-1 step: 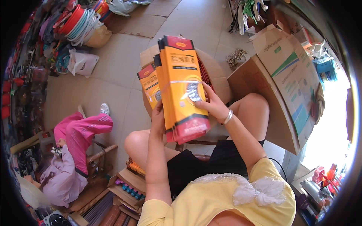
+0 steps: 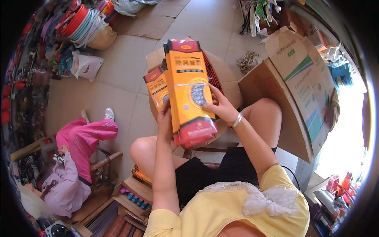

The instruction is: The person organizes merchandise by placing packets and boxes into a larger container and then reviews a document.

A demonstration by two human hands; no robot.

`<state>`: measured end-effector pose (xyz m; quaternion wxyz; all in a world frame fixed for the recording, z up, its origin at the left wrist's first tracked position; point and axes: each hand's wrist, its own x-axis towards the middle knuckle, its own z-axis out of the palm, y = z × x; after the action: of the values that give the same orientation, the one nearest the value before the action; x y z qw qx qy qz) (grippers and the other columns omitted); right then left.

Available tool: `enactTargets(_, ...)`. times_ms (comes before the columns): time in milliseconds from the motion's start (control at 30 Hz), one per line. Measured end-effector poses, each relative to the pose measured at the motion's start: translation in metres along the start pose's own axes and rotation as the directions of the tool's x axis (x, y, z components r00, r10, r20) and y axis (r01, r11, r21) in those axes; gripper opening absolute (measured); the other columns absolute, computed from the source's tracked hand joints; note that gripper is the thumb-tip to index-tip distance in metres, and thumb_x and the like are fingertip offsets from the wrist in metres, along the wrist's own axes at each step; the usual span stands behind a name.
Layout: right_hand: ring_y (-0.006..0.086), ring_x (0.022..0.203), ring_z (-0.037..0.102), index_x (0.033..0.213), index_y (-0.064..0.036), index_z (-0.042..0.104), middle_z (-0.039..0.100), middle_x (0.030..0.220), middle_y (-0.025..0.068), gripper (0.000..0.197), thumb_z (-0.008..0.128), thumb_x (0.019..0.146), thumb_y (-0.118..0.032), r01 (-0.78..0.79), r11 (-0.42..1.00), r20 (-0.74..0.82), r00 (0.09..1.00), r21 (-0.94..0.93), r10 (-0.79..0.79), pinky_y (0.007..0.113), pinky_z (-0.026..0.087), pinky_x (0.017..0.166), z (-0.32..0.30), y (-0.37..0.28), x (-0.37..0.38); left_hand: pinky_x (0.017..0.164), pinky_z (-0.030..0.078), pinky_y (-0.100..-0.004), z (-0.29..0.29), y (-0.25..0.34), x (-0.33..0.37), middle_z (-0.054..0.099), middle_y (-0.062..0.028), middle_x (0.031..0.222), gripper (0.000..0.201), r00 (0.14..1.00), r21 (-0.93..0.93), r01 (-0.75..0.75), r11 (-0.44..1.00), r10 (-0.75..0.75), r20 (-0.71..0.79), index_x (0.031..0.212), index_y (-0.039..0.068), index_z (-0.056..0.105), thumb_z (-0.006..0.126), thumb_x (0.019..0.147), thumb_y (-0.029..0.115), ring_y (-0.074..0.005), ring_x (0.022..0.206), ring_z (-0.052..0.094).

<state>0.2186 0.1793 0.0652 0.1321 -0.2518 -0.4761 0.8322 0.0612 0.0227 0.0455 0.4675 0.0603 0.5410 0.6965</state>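
A thick bundle of flat orange packets, red and black at both ends, is held up in front of me. A clear band seems to run round its middle. My left hand supports the bundle's left side with curled fingers, partly hidden behind it. At the right edge my right hand grips it, thumb on the front face beside a round silver-grey patch. Another orange packet or stack lies just left of the bundle. Below both is an open cardboard carton with more red-edged packets in it, mostly covered by the bundle.
A big cardboard box stands right of my knee, with a tangle of string behind it. A person in pink trousers sits at the left. Red basins and a white bag are at far left.
The bundle has tilted a little and its lower end has moved slightly up and left, both hands keeping their hold. The rest looks the same.
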Motion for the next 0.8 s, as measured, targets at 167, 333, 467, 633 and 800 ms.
enactTargets(167, 0.0188, 0.098, 0.055, 0.138, -0.0057, 0.036, 0.054, 0.114, 0.0147, 0.076, 0.072, 0.074, -0.026, -0.102, 0.893, -0.129, 0.990, -0.439, 0.050, 0.031, 0.044, 0.088, -0.047, 0.076, 0.061, 0.097, 0.039, -0.0314, -0.049, -0.077, 0.037, 0.047, -0.0081, 0.129, 0.041, 0.932, 0.235, -0.246, 0.940, 0.296, -0.208, 0.133, 0.002, 0.038, 0.047, 0.095, 0.017, -0.0179, 0.115, 0.047)
enactTargets(333, 0.0276, 0.101, 0.055, 0.122, 0.0019, 0.052, 0.055, 0.109, 0.0167, 0.052, 0.062, 0.082, -0.030, 0.041, 0.865, -0.292, 0.932, -0.500, -0.213, 0.034, 0.044, 0.088, -0.059, 0.133, 0.060, 0.098, 0.036, -0.0295, -0.026, -0.105, 0.018, 0.048, -0.0103, 0.127, 0.047, 0.981, 0.301, -0.128, 0.945, 0.165, -0.102, 0.133, 0.000, 0.036, 0.053, 0.092, 0.017, -0.0167, 0.115, 0.046)
enactTargets(467, 0.0285, 0.113, 0.046, 0.121, 0.0003, 0.051, 0.055, 0.111, 0.0165, 0.057, 0.060, 0.082, -0.041, -0.006, 0.775, -0.295, 0.926, -0.632, -0.233, 0.040, 0.036, 0.095, -0.045, 0.137, 0.058, 0.094, 0.039, -0.0304, -0.021, -0.106, 0.023, 0.050, -0.0111, 0.123, 0.050, 0.989, 0.292, -0.072, 0.954, 0.106, -0.102, 0.127, -0.002, 0.039, 0.062, 0.086, 0.015, -0.0180, 0.110, 0.049)
enactTargets(633, 0.0290, 0.102, 0.053, 0.125, -0.0029, 0.040, 0.051, 0.115, 0.0173, 0.073, 0.074, 0.070, -0.036, -0.021, 0.791, -0.302, 0.930, -0.611, -0.209, 0.039, 0.042, 0.090, -0.026, 0.109, 0.048, 0.091, 0.041, -0.0295, -0.005, -0.100, 0.018, 0.052, -0.0105, 0.118, 0.053, 0.965, 0.459, -0.160, 0.874, 0.237, -0.114, 0.123, -0.001, 0.040, 0.068, 0.080, 0.013, -0.0169, 0.106, 0.051)
enactTargets(800, 0.0190, 0.098, 0.052, 0.123, -0.0027, 0.036, 0.048, 0.110, 0.0133, 0.070, 0.077, 0.067, -0.013, 0.050, 0.969, -0.174, 0.980, -0.240, -0.094, 0.031, 0.047, 0.084, -0.025, 0.070, 0.018, 0.091, 0.041, -0.0287, 0.018, -0.093, -0.008, 0.051, -0.0090, 0.112, 0.053, 0.967, 0.213, -0.198, 0.957, 0.226, -0.116, 0.121, -0.001, 0.039, 0.069, 0.079, 0.009, -0.0164, 0.104, 0.050)
